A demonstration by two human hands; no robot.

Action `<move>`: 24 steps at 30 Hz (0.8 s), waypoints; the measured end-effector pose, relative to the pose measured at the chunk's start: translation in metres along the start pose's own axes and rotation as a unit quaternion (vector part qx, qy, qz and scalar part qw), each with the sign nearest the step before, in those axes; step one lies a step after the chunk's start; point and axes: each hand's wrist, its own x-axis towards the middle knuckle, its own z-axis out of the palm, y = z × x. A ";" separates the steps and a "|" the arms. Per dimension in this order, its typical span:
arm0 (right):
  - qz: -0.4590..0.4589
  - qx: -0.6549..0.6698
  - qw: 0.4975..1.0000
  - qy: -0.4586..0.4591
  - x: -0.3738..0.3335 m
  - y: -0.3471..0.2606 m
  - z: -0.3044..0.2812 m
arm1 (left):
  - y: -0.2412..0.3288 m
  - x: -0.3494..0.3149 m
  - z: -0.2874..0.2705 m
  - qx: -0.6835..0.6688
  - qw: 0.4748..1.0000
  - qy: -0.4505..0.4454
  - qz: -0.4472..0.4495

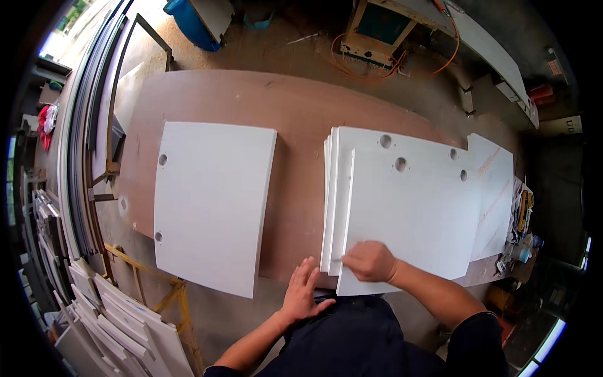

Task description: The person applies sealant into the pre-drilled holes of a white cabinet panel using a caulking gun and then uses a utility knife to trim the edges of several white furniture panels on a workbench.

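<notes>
My right hand (369,261) is closed in a fist at the near left corner of the top white panel (414,213). A thin dark tip pokes out of its left side by the panel's edge; what it belongs to is hidden in the fist. This panel lies a little askew on a stack of white panels (333,188), some with round holes near the far edge. Off to the left of the stack, my left hand (303,292) is open with fingers stretched out, holding nothing. Another white panel (213,201), with two round holes along its left edge, lies further left.
Everything lies on a brown worktable (295,188). Hand tools (522,210) crowd its right end. White boards (125,320) lean at the lower left near a yellow frame (179,301). An orange hose (352,70) and a blue barrel (190,25) are beyond the table.
</notes>
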 end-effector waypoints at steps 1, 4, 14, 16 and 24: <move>0.002 -0.004 1.000 0.005 0.002 0.001 -0.001 | -0.001 -0.010 0.001 -0.003 1.000 0.000 -0.008; 0.084 -0.027 0.994 0.059 0.004 0.006 0.000 | -0.002 -0.021 -0.001 0.021 0.999 -0.017 -0.042; 0.089 -0.018 0.993 0.079 -0.034 -0.034 0.006 | -0.005 -0.044 0.007 0.035 0.990 0.085 -0.111; 0.104 -0.012 0.993 0.048 -0.047 -0.042 0.006 | 0.002 -0.042 0.011 0.026 0.988 0.089 -0.121; 0.134 0.104 0.982 0.086 -0.075 -0.055 0.009 | 0.030 -0.041 0.034 -0.037 0.984 0.111 -0.137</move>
